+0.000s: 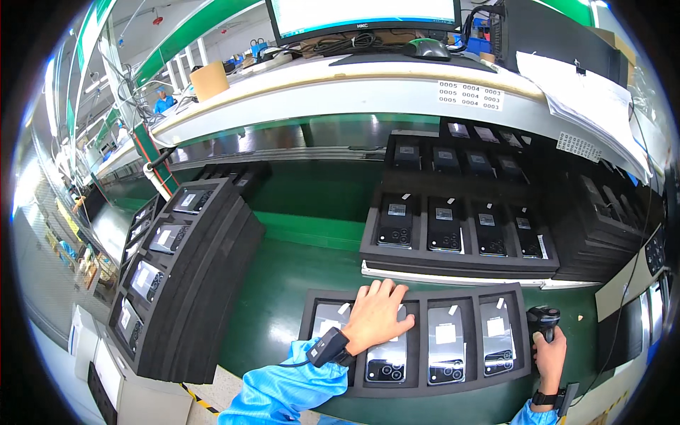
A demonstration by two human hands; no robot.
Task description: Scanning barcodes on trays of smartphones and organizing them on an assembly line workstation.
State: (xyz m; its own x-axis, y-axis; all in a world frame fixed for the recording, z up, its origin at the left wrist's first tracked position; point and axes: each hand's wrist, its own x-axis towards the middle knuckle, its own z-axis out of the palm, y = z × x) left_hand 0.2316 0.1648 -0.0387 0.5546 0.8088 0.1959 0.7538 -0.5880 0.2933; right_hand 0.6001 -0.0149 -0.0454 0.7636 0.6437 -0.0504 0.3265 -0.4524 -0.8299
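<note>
A black foam tray lies on the green bench in front of me, with several smartphones in its cut-outs. My left hand rests palm down over the tray's left half, fingers spread, partly hiding two phones. One dark phone shows below it, camera end toward me. Further right sit another phone and a last one, each with white labels. Just off the tray's right end, my right hand is closed round the handle of a black handheld barcode scanner.
Foam trays of phones are stacked at the left and behind the front tray. A shelf crosses above, bearing a monitor, a mouse and hanging papers. A cable runs down at the right.
</note>
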